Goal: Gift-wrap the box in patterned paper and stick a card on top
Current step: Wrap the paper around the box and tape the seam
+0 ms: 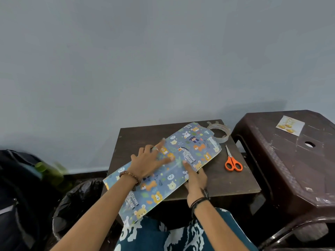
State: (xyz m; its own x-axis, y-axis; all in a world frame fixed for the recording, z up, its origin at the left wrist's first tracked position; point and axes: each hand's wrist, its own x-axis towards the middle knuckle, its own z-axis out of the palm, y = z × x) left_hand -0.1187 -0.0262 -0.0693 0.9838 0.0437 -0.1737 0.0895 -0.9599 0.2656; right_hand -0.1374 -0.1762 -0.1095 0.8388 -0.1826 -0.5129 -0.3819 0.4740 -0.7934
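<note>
Backpack (16,196): dark, at the far left edge, on the floor.
Bottle (49,171): green, blurred, tucked at the backpack's side.
Bag (78,200): black plastic, crumpled, just left of the small table.
Small table (226,180): dark brown, against the grey wall, carrying the wrapping work.
Wrapped box (188,145): long and flat, covered in blue paper printed with bears, lions and a giraffe; lying diagonally, far end near the tape, near end hanging off the table's front edge over the lap.
Left hand (148,163): open, palm down, fingers spread flat on the paper at about the middle of the box; beaded bracelet at the wrist.
Paper seam: running along the box between the two hands, glossy as if taped; not clear enough to be sure.
Right hand (194,176): open, laid along the box's right long edge, index finger stretched forward and pressing on the paper; dark bands at the wrist.
Tape roll (219,134): clear, at the table's far right corner, just beside the box's far end.
Scissors (233,161): orange handles, blades shut, on the bare table right of the box, apart from both hands.
Stool (290,169): brown plastic, right of the table.
Card (290,125): white with gold print, flat on the stool top, well apart from the box and hands.
</note>
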